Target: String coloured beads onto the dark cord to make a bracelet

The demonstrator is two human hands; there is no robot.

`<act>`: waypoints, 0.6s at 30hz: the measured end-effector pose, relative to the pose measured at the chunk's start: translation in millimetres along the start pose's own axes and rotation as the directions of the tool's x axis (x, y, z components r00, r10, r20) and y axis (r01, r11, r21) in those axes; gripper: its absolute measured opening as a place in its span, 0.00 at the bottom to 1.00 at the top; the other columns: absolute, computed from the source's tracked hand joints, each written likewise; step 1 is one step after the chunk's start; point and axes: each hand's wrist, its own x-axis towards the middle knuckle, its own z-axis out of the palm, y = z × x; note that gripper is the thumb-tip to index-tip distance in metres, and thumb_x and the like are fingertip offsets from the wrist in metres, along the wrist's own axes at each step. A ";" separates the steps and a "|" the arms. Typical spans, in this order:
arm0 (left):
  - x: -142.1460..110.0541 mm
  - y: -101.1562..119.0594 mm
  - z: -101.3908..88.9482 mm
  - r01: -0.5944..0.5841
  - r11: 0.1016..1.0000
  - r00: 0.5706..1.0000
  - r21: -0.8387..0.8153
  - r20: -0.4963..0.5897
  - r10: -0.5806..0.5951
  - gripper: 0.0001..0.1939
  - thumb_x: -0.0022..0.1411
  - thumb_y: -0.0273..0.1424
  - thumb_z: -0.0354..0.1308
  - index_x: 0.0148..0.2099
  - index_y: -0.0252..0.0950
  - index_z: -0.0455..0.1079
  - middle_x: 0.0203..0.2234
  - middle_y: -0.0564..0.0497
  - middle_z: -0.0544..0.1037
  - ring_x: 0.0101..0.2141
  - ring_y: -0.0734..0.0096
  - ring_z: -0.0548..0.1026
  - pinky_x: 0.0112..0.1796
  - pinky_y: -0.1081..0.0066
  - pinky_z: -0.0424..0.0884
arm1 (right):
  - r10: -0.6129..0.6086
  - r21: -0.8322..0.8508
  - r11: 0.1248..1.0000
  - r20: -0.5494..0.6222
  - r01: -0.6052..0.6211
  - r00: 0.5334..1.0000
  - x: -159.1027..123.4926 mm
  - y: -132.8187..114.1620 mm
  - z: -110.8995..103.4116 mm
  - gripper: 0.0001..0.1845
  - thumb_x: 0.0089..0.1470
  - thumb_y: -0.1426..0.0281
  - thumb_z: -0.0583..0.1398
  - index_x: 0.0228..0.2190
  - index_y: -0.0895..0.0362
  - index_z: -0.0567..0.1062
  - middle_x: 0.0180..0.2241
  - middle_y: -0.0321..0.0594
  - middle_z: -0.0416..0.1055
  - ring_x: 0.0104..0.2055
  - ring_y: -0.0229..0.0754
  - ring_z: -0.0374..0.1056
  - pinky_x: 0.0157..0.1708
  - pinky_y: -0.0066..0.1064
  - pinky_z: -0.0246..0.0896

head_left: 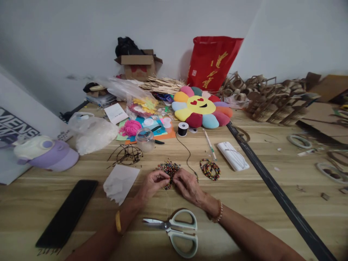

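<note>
Over a pile of small multicoloured beads (pixel 169 167), my two hands meet fingertip to fingertip. My left hand (pixel 154 184) is closed in a pinch on what looks like a small bead. My right hand (pixel 189 185) is pinched too, with its fingertips almost touching the left ones. A thin black cord (pixel 188 149) runs from a spool (pixel 183 127) down to the right hand, with a few beads on it near the knuckles; its end is hidden in the fingers. Right of that hand lies a coiled bead string (pixel 210 169). Scissors (pixel 174 228) rest below both hands.
A black phone (pixel 67 212) and torn white paper (pixel 121 183) lie at left. Black cord pieces (pixel 126 155), a clear jar (pixel 145 139), a pen (pixel 209 144) and a white case (pixel 233 156) stand beyond. A flower cushion (pixel 201 106) sits farther back. A dark strip (pixel 274 195) crosses the right side.
</note>
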 end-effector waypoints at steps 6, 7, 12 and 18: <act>1.3 -5.4 1.0 -0.012 1.000 1.000 -0.028 0.006 0.012 0.10 0.48 0.34 0.67 0.30 0.33 0.75 0.22 0.52 0.78 0.25 0.72 0.73 0.29 0.73 0.69 | -0.020 -0.028 0.999 0.024 0.021 1.000 -1.6 2.6 1.8 0.07 0.64 0.72 0.51 0.34 0.55 0.68 0.30 0.42 0.69 0.32 0.42 0.64 0.32 0.32 0.61; 1.4 -6.2 1.0 -0.012 1.000 1.000 -0.027 0.009 0.012 0.09 0.48 0.34 0.67 0.30 0.33 0.75 0.23 0.52 0.78 0.25 0.72 0.73 0.29 0.73 0.69 | -0.023 -0.033 0.999 0.025 0.023 0.999 -1.6 2.8 1.8 0.07 0.64 0.72 0.51 0.34 0.55 0.68 0.30 0.42 0.69 0.32 0.42 0.64 0.32 0.32 0.61; 1.1 -7.8 0.8 -0.041 0.999 0.999 0.017 0.024 0.041 0.09 0.50 0.34 0.65 0.31 0.33 0.75 0.24 0.51 0.78 0.26 0.71 0.73 0.29 0.73 0.69 | -0.010 -0.052 0.999 0.051 0.012 0.999 -1.4 2.7 1.2 0.08 0.65 0.72 0.51 0.33 0.55 0.68 0.29 0.41 0.69 0.32 0.42 0.64 0.31 0.32 0.61; 0.0 -4.1 1.0 -0.075 0.996 0.997 0.044 0.030 0.073 0.06 0.51 0.32 0.64 0.31 0.34 0.76 0.24 0.51 0.79 0.26 0.70 0.74 0.29 0.73 0.70 | 0.006 -0.055 0.998 0.058 -0.003 0.998 -2.2 2.2 1.2 0.08 0.65 0.71 0.51 0.35 0.55 0.69 0.30 0.42 0.69 0.33 0.43 0.64 0.33 0.33 0.61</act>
